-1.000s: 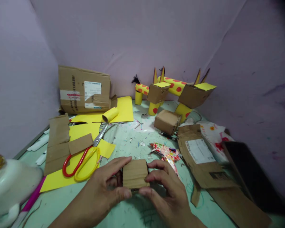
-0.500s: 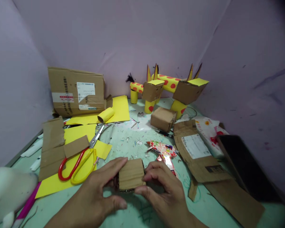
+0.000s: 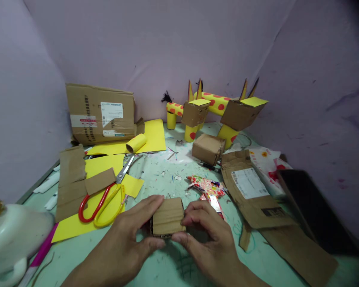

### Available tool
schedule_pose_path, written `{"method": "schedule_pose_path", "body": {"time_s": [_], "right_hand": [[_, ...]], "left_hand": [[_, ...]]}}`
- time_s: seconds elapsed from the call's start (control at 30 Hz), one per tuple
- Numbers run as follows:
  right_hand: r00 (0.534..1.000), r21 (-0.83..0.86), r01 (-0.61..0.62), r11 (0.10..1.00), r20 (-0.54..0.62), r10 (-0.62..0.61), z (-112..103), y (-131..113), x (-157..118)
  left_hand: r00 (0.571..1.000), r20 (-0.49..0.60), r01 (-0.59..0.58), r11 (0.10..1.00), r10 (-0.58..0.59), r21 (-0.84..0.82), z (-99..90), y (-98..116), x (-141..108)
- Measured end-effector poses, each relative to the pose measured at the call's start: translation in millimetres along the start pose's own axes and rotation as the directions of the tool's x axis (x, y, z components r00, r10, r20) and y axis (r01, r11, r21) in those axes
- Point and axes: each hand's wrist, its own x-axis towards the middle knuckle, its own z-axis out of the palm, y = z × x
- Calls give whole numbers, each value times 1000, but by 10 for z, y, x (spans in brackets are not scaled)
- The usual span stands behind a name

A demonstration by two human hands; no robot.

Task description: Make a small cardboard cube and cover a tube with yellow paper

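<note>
A small square cardboard box (image 3: pixel 168 217) is between my hands at the front middle. My left hand (image 3: pixel 124 239) grips its left side, with the thumb at the near left corner. From the right, my right hand (image 3: pixel 211 239) pinches the box's edge between thumb and bent fingers. The box's top face shows creased brown cardboard; its underside is hidden. Left of my hands lie scissors (image 3: pixel 103 203) with one red and one yellow handle, on yellow paper (image 3: pixel 73 229).
Two spotted yellow animal figures with cardboard heads (image 3: pixel 196 113) (image 3: pixel 242 113) stand at the back. A closed cardboard block (image 3: pixel 208 148), flattened cardboard (image 3: pixel 259 207) and a dark phone-like object (image 3: pixel 312 211) are right. A large carton (image 3: pixel 103 115) leans back left; a white mug-like object (image 3: pixel 16 235) sits near left.
The whole view has shifted slightly, so objects appear a little further right. My left thumb has moved closer to the box. Both hands keep hold of it.
</note>
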Motion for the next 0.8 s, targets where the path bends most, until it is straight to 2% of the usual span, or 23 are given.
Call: {"method": "schedule_pose_path", "body": {"time_s": [0.17,0.4,0.6,0.8], "right_hand": [[1000,-12,-4,1000,4,4,1,4,-8],[1000,-2,-16,1000,4,16,-1,-2,-8],[1000,-3,-15,1000,8,16,-3,11,-13],[1000,-13,-14,1000,3,14,5,2,-18]], "left_hand": [[999,-3,33,999,-33,-30,16,7,1],[1000,5,-15,1000,15,-11,40,-85,-19],[998,61,-3,999,0,40,12,-6,-13],[998,49,-47,998,45,41,25,-46,-22]]}}
